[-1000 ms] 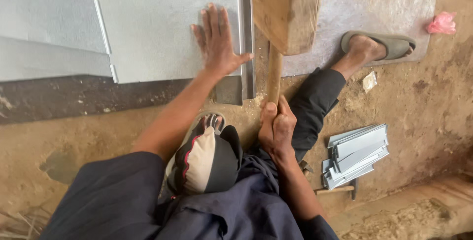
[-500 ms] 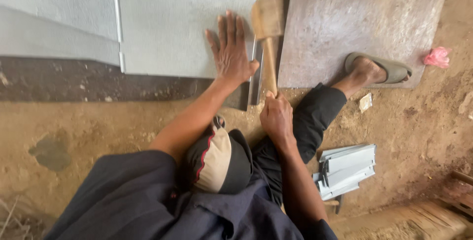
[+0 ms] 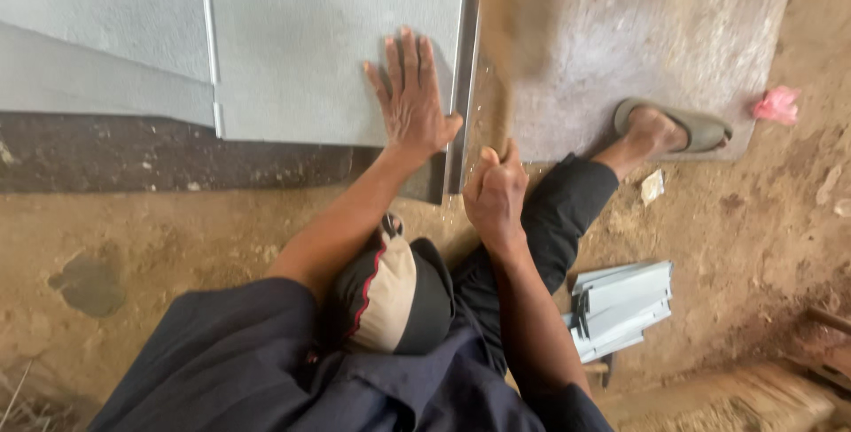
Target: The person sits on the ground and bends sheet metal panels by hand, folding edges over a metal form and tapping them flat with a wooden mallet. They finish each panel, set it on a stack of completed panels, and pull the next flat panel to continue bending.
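Leftmost, well to the left of the left hand point(image 3: 409, 100), a second grey metal sheet point(image 3: 97, 33) lies on the ground, its seam edge just beside the larger grey metal sheet point(image 3: 328, 33). That hand lies flat on the larger sheet near its right edge, fingers spread apart and pressing down, with nothing clasped in it. Just right of its thumb runs the sheet's folded edge point(image 3: 461, 77), a narrow strip going away from the person. Right of that edge, the right hand point(image 3: 495, 194) is wrapped tight round the handle of a wooden mallet point(image 3: 519, 24); the mallet head is a brown blur above the hand, over the folded edge and the worn steel plate point(image 3: 656, 33). Below and between the two hands sits a dark cap with a cream panel point(image 3: 390, 295), against dark blue clothing. Further right of the right hand, a foot in a grey sandal point(image 3: 678, 129) rests on the plate's near edge. Beyond it a pink scrap point(image 3: 777, 104) lies on the dirt floor point(image 3: 753, 219). Lower right of the right hand, a stack of folded grey metal pieces point(image 3: 620, 308) lies on the dirt.
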Available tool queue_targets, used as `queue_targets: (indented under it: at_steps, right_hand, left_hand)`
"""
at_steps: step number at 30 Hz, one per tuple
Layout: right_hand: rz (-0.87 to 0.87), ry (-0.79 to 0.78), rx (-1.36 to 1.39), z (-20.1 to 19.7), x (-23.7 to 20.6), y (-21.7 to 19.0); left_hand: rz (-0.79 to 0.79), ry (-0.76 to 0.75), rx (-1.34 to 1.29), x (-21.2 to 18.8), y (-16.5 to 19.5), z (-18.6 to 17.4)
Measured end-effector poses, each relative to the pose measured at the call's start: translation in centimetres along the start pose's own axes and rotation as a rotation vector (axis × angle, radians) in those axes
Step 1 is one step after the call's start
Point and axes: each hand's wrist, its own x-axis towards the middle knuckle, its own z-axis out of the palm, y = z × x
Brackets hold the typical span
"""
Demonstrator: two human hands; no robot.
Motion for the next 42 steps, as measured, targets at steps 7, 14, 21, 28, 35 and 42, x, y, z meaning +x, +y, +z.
queue_targets:
  at_steps: [7, 14, 21, 28, 35, 42]
  right_hand:
    - [-0.032, 0.113, 0.049, 0.1, 1.4, 0.2]
    - [-0.064, 0.205, 0.150, 0.3, 4.1, 0.2]
    - [0.156, -0.053, -0.004, -0.1, 5.4, 0.2]
    - [0.255, -0.002, 0.075, 0.5, 6.1, 4.1]
    - [0.709, 0.058, 0.901, 2.4, 1.2, 7.7]
    - [0.810, -0.084, 1.105, 5.4, 2.5, 10.1]
  left_hand:
    - [-0.015, -0.046, 0.021, -0.4, 0.3, -0.5]
    - [-0.077, -0.102, -0.009, 0.3, 1.3, -1.8]
    - [-0.024, -0.082, 0.008, 0.4, 1.2, -1.7]
    - [-0.020, -0.120, 0.191, 0.4, 1.1, -1.4]
    - [-0.111, -0.344, 0.222, 6.8, 0.4, -2.8]
    - [0.149, -0.581, 0.350, 14.1, -1.8, -3.8]
